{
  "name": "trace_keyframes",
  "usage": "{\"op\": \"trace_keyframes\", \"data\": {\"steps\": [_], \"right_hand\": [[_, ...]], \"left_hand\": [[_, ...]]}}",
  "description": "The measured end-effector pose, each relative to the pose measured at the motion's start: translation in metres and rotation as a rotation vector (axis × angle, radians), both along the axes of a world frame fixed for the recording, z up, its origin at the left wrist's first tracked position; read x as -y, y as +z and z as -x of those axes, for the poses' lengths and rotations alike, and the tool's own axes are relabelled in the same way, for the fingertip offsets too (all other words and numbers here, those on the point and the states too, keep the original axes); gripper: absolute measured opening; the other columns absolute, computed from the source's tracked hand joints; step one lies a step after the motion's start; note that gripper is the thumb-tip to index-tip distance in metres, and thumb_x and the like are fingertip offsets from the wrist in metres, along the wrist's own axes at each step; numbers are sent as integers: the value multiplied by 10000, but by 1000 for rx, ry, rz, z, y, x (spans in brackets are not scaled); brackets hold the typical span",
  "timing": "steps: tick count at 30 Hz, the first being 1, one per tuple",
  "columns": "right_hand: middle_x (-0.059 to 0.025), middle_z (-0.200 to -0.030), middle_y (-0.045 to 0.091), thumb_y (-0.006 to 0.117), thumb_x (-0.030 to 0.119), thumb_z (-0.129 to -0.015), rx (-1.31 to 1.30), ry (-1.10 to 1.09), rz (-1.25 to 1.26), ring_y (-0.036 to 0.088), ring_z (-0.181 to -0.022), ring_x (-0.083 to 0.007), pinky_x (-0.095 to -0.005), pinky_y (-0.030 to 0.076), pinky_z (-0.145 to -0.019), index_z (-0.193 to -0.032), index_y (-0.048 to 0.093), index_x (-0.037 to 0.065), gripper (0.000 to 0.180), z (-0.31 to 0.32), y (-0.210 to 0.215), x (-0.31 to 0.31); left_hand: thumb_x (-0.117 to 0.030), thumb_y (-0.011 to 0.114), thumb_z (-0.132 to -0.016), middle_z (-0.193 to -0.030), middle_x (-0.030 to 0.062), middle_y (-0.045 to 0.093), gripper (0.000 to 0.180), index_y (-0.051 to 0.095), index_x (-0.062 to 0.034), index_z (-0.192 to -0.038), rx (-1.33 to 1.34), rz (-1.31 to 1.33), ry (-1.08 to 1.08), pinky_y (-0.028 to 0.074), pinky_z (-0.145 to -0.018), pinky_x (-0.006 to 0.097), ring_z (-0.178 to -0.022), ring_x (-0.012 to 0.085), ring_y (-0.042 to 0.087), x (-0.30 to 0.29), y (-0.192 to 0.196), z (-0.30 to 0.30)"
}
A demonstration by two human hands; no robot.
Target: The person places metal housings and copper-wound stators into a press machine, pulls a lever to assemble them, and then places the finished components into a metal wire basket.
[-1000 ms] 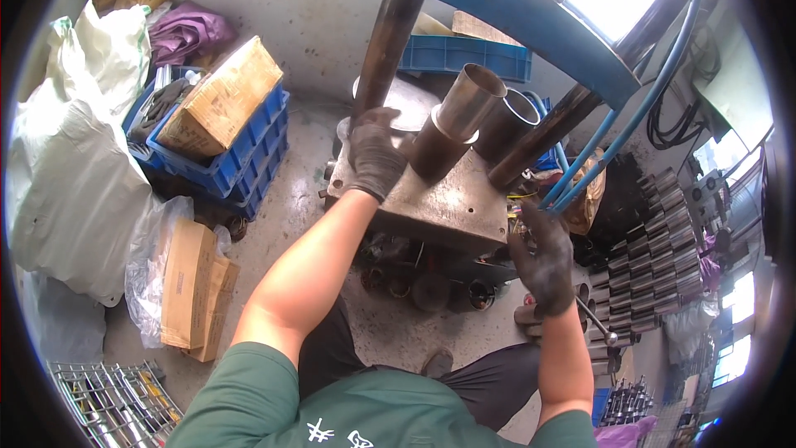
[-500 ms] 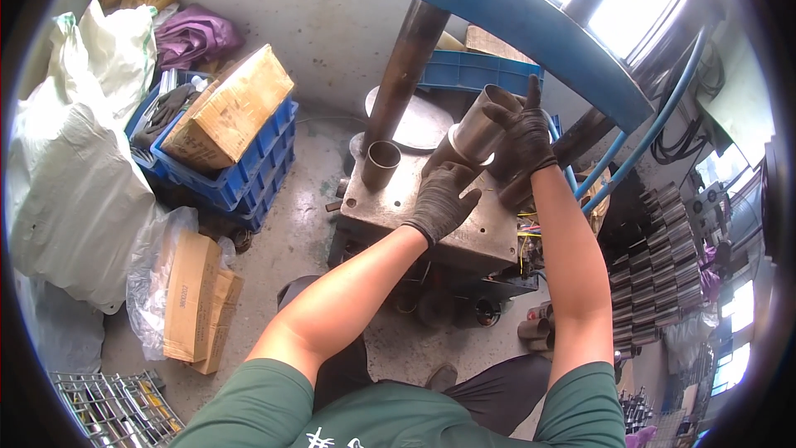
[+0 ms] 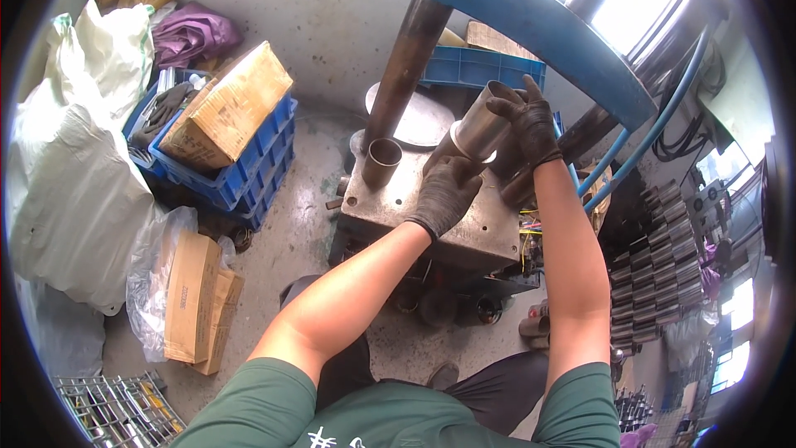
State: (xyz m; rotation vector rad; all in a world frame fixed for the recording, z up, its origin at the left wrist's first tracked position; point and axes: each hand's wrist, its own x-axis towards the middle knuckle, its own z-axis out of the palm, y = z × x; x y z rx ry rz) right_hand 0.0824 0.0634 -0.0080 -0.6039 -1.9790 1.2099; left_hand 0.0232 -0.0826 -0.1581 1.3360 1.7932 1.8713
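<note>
A shiny metal tube (image 3: 484, 126) with a pale ring (image 3: 471, 149) around its lower part stands on the steel bed (image 3: 377, 214) of a press. My left hand (image 3: 446, 199), in a dark grey glove, is wrapped around a darker cylindrical piece below the ring, its fingertips partly hidden. My right hand (image 3: 531, 126), gloved too, holds the upper right side of the tube, thumb across it near the rim and one finger pointing up. A shorter open metal tube (image 3: 382, 163) stands upright on the bed, left of my left hand.
The press's blue crossbeam (image 3: 531, 21) and dark column (image 3: 406, 75) rise over the bed. Blue hoses (image 3: 655, 137) curve at the right, beside stacked metal tubes (image 3: 655, 274). A cardboard box (image 3: 228, 108) sits on blue crates (image 3: 269, 162) at the left.
My left thumb has come in from its spread position, closing that hand more. My right hand has shifted slightly right and up, its fingers bending a little. The tube stays almost in place.
</note>
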Motion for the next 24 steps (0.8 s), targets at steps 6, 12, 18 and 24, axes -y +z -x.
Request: {"op": "trace_keyframes", "data": {"steps": [6, 12, 18, 24], "right_hand": [[-97, -1379, 667, 893, 64, -825, -66, 86, 52, 615, -1279, -235, -409, 482, -1133, -1596, 349, 42, 945, 1, -11, 7], [-82, -1278, 700, 667, 247, -1035, -19, 126, -219, 654, -1182, -219, -407, 534, -1052, -1395, 591, 54, 416, -47, 0, -104], [-109, -1173, 709, 636, 489, -1013, -339, -37, 405, 683, -1088, -233, -375, 595, -919, -1274, 675, 56, 506, -44, 1, 5], [-151, -1411, 591, 578, 579, -1001, -523, 69, 627, 629, -1238, -306, -435, 560, -1035, -1460, 521, 64, 692, -129, -92, 51]], "left_hand": [[-43, 728, -907, -1119, 161, 710, 268, 680, -27, -1170, 142, -106, -47, 541, -1012, 420, -1103, 310, 693, -11, -12, -1], [-116, 772, -880, -1105, 184, 711, 280, 698, -56, -1143, 23, -85, 55, 546, -998, 453, -1097, 348, 684, -21, -2, -14], [-166, 805, -881, -1118, 169, 696, 376, 666, -34, -1204, 64, -31, 2, 540, -1004, 414, -1142, 318, 661, -6, -9, 2], [-251, 860, -890, -1287, 108, 634, 657, 513, -51, -1411, 408, -152, -286, 525, -1036, 388, -1207, 215, 616, 3, 0, -47]]}}
